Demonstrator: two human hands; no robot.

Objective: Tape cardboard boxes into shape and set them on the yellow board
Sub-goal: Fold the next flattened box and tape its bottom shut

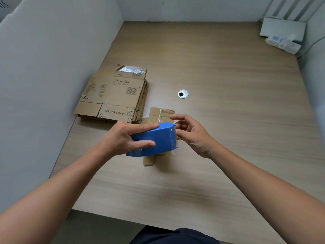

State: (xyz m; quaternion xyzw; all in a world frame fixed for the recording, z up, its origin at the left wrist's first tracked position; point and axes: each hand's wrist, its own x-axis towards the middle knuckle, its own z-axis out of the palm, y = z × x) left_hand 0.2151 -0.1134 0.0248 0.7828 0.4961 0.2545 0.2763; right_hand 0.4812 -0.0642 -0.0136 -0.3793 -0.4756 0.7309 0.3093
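My left hand [123,138] grips a blue tape dispenser [159,140] above the middle of the wooden table [228,120]. My right hand [191,132] is at the dispenser's cutter end, its fingers curled at the tape edge there. Under the dispenser lies a small cardboard box [161,114], flat on the table, with clear tape along its top seam; most of it is hidden by the dispenser and my hands. A stack of flattened cardboard boxes [114,95] lies at the left, against the white partition. No yellow board is in view.
White partition walls [52,67] close in the table on the left and at the back. A round cable grommet [183,94] sits in the tabletop. At the far right corner lie a white power strip [283,43] and a white flat device [283,29].
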